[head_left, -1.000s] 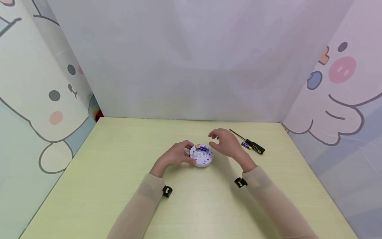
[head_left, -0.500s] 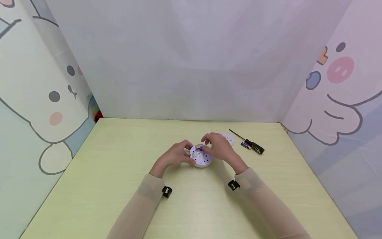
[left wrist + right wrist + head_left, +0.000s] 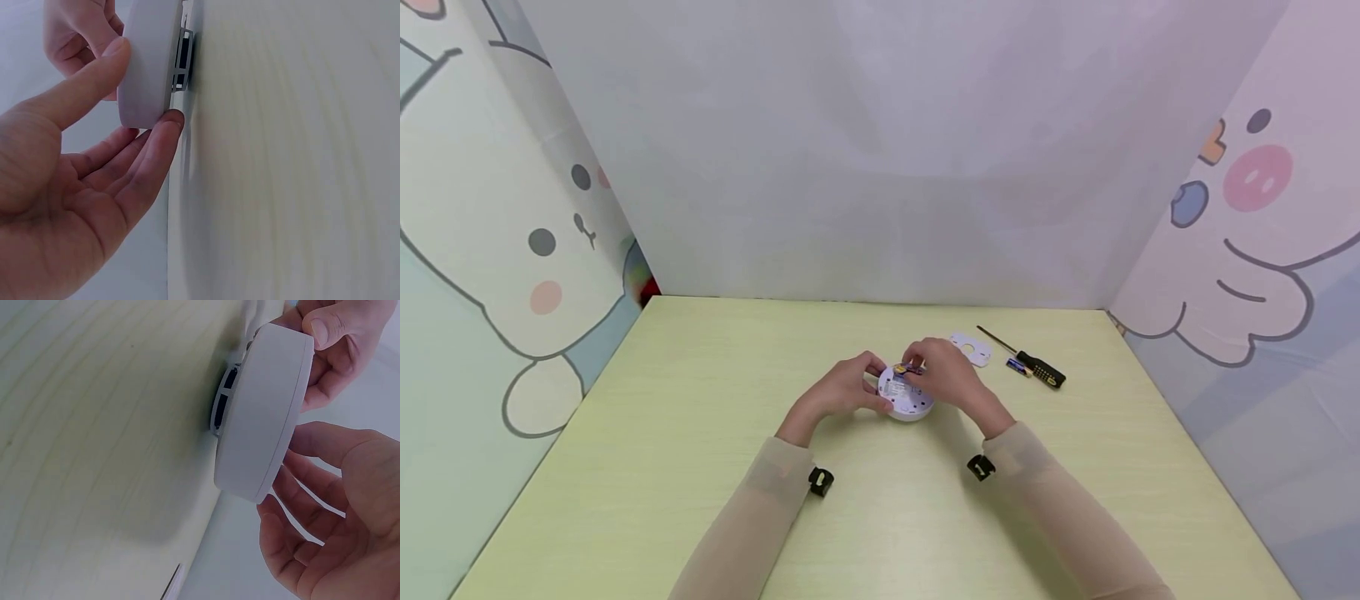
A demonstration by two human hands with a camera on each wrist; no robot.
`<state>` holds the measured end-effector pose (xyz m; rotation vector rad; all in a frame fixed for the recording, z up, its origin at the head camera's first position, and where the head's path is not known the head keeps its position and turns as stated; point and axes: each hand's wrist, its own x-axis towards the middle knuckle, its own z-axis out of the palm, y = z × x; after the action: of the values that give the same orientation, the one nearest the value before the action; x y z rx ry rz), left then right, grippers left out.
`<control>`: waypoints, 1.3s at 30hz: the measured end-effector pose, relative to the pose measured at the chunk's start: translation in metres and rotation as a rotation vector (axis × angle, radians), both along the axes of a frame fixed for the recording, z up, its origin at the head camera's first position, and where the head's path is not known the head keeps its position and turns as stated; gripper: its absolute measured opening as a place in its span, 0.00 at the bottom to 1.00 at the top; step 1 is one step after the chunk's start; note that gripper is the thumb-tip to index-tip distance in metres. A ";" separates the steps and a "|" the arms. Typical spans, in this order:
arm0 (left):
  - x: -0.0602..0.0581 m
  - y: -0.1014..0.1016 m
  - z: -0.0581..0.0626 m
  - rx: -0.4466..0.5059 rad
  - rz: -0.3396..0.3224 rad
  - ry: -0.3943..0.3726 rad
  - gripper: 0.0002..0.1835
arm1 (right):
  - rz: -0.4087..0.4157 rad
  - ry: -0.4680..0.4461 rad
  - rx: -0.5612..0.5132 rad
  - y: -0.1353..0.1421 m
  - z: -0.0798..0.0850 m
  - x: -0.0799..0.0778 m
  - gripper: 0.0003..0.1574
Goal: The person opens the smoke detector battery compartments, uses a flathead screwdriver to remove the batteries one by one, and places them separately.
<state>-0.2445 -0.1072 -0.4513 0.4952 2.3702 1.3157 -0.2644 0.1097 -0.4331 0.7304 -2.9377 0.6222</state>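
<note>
A round white smoke detector (image 3: 906,404) is held above the table, its back with the battery compartment facing up and its vented side (image 3: 225,400) facing down. My left hand (image 3: 842,387) grips its left edge between thumb and fingers, also seen in the left wrist view. Over the compartment, my right hand (image 3: 951,375) pinches a blue-and-gold battery (image 3: 901,367) between thumb and fingers. Most of that battery is hidden by the fingers. Both wrist views show the detector side-on, so the battery is out of sight there.
To the right lie a black-handled screwdriver (image 3: 1037,367) and a second blue battery (image 3: 1017,366) beside its handle. A white mounting plate (image 3: 973,350) rests flat behind my right hand. Cloth screens (image 3: 880,167) stand along the table's back and sides.
My right hand has moved left from over the mounting plate to the battery in the compartment, uncovering the plate. The left hand and detector have stayed in place.
</note>
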 end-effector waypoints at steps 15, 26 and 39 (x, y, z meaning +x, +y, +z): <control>0.001 0.000 0.001 -0.010 0.001 0.004 0.32 | -0.017 0.047 0.027 -0.007 -0.002 0.002 0.08; 0.002 0.000 0.002 -0.006 0.003 0.003 0.32 | -0.006 0.073 0.028 -0.004 -0.001 0.003 0.07; 0.002 0.001 0.003 -0.015 0.010 0.005 0.32 | -0.002 0.064 0.019 0.005 0.017 0.009 0.07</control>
<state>-0.2422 -0.1066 -0.4487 0.4834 2.3873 1.3016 -0.2554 0.1147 -0.4159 0.7355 -2.8896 0.5602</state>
